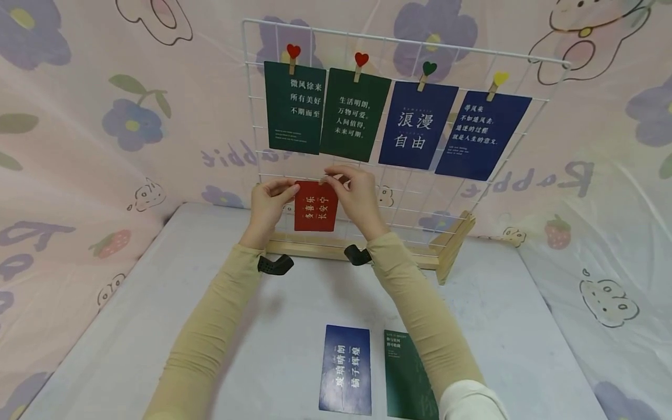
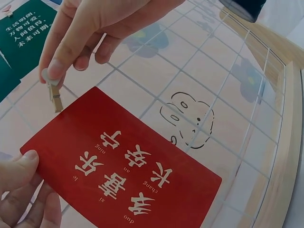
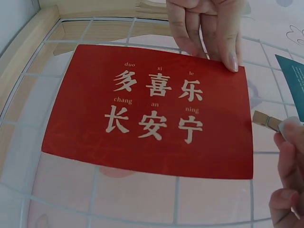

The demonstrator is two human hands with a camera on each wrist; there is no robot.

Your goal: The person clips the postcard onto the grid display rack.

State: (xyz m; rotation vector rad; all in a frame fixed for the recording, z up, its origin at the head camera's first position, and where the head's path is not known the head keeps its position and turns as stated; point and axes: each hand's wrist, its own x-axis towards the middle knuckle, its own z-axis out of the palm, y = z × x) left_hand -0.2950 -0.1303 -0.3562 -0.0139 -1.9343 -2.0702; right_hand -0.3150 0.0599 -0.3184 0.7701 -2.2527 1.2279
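A red card (image 1: 316, 206) with pale lettering is held sideways against the white wire grid, below the hanging cards. My left hand (image 1: 269, 205) pinches its upper left corner between thumb and fingers. In my right hand (image 1: 359, 195) a small wooden clothespin (image 3: 267, 121) with a whitish heart top is pinched by thumb and finger. The clothespin's tip points at the card's top edge, right beside it in the right wrist view. Above hang two green cards (image 1: 355, 115) and two blue cards (image 1: 418, 125), each under a heart clothespin (image 1: 361, 63).
The wire grid (image 1: 404, 41) stands upright in a wooden base (image 1: 446, 248) on a white table (image 1: 157, 303). Nearer the front lie a blue card (image 1: 345, 370) and a green card (image 1: 406, 379), the latter partly under my right forearm. Patterned fabric (image 1: 84, 146) surrounds the table.
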